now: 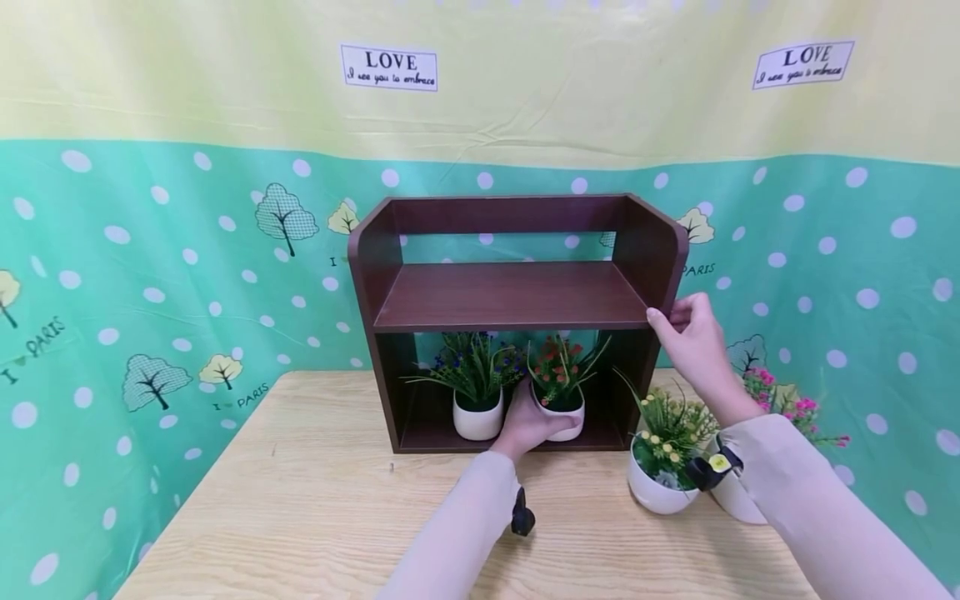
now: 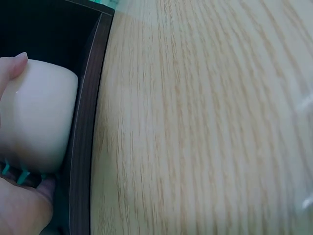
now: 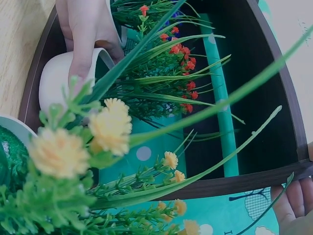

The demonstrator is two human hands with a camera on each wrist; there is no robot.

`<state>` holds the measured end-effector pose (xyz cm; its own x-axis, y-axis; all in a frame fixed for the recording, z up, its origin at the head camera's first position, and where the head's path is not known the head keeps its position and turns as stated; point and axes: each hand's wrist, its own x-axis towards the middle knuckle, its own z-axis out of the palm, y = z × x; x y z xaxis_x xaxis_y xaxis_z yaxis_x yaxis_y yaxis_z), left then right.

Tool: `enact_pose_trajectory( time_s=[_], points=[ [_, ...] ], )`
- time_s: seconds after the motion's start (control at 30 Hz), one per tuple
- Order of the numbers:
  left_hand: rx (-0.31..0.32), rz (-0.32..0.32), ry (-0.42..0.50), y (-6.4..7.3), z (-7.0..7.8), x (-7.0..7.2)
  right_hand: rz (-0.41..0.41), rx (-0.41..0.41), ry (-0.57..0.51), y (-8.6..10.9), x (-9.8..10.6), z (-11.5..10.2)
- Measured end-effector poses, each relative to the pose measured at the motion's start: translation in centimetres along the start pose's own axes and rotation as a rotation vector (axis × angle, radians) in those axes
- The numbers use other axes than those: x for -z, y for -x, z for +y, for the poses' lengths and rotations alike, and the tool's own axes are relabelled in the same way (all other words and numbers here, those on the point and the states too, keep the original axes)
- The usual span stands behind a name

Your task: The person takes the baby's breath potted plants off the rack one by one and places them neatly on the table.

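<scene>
In the lower compartment of the dark brown shelf unit (image 1: 517, 298): red-flowered plant (image 1: 559, 377) in white pot (image 1: 573, 408), directly within left grip (image 1: 531, 423), just right of blue-flowered plant (image 1: 478, 418). Stands upright in head view, near the unit's front edge; cannot tell of any gap beneath the base.

Left grip: open only to the pot's width, curled round white pot, thumb across its front, fingers at its left side and rim. Right grip: well apart from red-flowered plant, pinching right side panel (image 1: 660, 262) of shelf unit, thumb on front edge at middle-board height, fingers bent behind along outer face.

White pot: smooth, rounded, with thin rim and dark filling. Above it, small red blooms among dense green foliage, with long, narrow leaves arching outward.

Outside the unit, to the right on the table (image 1: 300, 500): yellow-flowered plant (image 1: 660, 492); beside it, pink-flowered plant (image 1: 738, 502), partly hidden by right sleeve (image 1: 806, 483).
</scene>
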<state>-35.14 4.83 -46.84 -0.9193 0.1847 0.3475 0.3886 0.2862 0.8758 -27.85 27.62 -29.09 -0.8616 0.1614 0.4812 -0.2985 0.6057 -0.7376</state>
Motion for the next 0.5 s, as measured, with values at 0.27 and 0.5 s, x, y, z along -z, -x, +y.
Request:
enact_pose_trajectory(
  time_s=[0.27,0.5],
  points=[
    [-0.047,-0.026,0.045,0.6,0.7,0.6,-0.005,0.002,-0.013,0.0,-0.1,0.2],
    [-0.097,-0.048,0.038,1.0,1.5,1.0,-0.005,0.011,-0.010,-0.1,-0.1,0.3]
  ],
)
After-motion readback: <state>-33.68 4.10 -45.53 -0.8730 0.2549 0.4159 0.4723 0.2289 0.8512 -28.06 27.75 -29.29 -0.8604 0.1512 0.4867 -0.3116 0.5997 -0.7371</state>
